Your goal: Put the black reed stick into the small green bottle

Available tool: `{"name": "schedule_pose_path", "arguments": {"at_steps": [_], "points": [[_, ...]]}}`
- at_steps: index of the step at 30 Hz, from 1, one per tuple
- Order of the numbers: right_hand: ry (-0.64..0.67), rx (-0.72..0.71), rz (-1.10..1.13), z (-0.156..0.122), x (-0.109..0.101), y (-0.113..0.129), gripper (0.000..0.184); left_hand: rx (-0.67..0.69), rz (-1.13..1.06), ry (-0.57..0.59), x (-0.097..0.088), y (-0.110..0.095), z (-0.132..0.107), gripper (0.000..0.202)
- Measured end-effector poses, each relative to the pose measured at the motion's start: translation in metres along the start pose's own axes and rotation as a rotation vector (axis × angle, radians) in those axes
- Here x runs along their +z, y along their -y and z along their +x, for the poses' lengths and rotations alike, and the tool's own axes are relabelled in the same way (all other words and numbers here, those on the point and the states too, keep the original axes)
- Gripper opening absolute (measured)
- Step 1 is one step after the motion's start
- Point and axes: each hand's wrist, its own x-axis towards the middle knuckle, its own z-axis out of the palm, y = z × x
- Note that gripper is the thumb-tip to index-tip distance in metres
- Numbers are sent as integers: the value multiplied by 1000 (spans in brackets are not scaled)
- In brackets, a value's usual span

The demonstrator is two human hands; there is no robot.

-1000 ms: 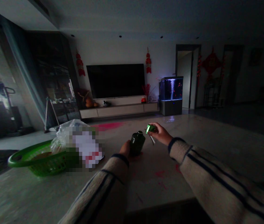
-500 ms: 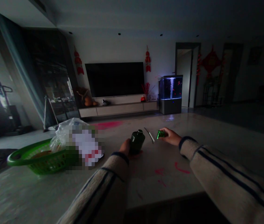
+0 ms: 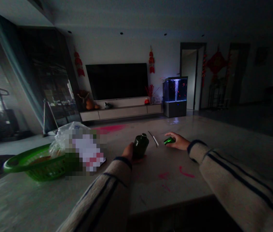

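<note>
A dark green bottle [image 3: 140, 146], its mouth uncovered, leans slightly to the right in my left hand [image 3: 128, 152]. My fingers wrap round its left side and underneath. To the right, my right hand [image 3: 178, 141] grips a shiny green cap [image 3: 169, 140] just above the table, the cap lying tilted on its side. Between the two hands a thin stick with a white part [image 3: 155, 140] rests on the tabletop [image 3: 155, 196].
At the left a green basket [image 3: 40, 174] holds a clear plastic bag [image 3: 66, 132], beside a blurred-out package [image 3: 89, 151]. Pink smears [image 3: 186, 173] mark the table. Beyond stand a low TV cabinet [image 3: 124, 111] and a lit fish tank [image 3: 175, 90].
My right hand has turned the green cap from upright to lying sideways and shifted slightly right. The left hand still holds the bottle in nearly the same place.
</note>
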Motion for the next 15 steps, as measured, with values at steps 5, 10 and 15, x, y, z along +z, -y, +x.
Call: {"name": "schedule_pose_path", "arguments": {"at_steps": [5, 10, 15], "points": [[54, -78, 27, 0, 13, 9, 38, 8, -20, 14, 0, 1, -1, 42], [22, -118, 9, 3, 14, 12, 33, 10, -57, 10, -1, 1, -2, 41], [-49, -116, -68, 5, 8, 8, 34, 13, -18, -6, 0, 0, -4, 40]]}}
